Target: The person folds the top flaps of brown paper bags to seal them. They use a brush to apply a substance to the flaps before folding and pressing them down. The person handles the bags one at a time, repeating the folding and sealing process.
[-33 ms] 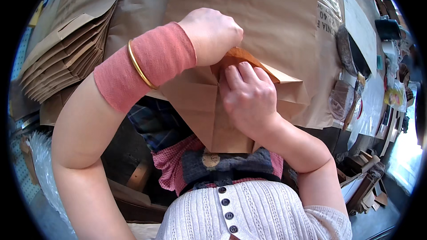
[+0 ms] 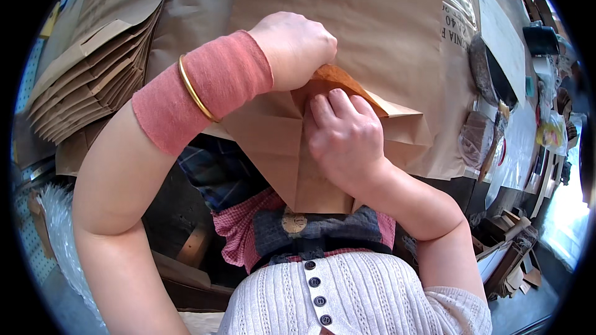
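Observation:
A large brown paper bag (image 2: 366,18) lies flat before me, its near end folded into angled flaps and hanging toward my waist. At that end an opening shows a darker orange-brown inner layer (image 2: 340,77). My left hand (image 2: 297,46), bent at the wrist, is closed at the top edge of this opening; its fingertips are hidden beneath it. Just nearer to me, my right hand (image 2: 346,136) is closed with curled fingers on the folded paper, the thumb tucked out of sight. A pink band with a gold bangle (image 2: 195,96) covers my left wrist.
A fanned stack of brown paper bags (image 2: 93,68) stands at the left. To the right are a dark metal pan (image 2: 487,71), a brush (image 2: 495,142) and a white board (image 2: 500,43). Clear plastic wrap (image 2: 65,229) sits low on the left, cardboard scraps (image 2: 512,242) low on the right.
My right hand has shifted very slightly left and down at the fold. Otherwise the scene looks the same.

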A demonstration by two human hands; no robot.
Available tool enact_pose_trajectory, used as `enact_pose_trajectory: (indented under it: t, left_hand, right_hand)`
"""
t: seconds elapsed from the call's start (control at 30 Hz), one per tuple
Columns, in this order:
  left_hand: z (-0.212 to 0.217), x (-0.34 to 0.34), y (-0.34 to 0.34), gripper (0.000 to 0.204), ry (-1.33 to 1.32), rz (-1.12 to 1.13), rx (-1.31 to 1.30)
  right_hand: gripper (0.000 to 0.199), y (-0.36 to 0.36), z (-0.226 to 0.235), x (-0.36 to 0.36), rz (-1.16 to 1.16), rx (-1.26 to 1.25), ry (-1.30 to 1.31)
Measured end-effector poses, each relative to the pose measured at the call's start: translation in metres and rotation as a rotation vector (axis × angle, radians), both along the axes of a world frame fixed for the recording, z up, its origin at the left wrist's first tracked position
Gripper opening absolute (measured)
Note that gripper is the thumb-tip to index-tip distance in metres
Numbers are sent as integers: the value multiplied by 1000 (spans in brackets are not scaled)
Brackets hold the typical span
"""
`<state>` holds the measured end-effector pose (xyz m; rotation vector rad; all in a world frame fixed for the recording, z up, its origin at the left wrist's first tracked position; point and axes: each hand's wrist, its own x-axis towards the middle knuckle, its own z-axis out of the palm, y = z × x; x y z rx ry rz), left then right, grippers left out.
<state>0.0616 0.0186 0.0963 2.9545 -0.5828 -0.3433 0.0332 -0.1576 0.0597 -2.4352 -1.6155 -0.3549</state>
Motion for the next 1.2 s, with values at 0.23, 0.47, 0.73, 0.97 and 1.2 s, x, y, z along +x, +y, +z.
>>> enact_pose_trajectory:
  t: [0.23,0.47,0.73,0.97,1.2]
  left_hand:
    - [2,6,4,5,193,90,-100]
    - [-8,5,4,11,185,135,-192]
    - [-5,9,-3,10,304,305,-189]
    - [-4,5,-10,6,217,256,-70]
    - [-2,4,-1,3,184,67,-24]
  right_hand:
    - [16,-1,7,12,-20,27,29]
    - [14,-2,0,11,16,87,0]
    - [16,-4,-1,10,14,81,4]
    - [16,-3,-4,12,34,112,-4]
    - [14,1,-2,12,-26,33,-2]
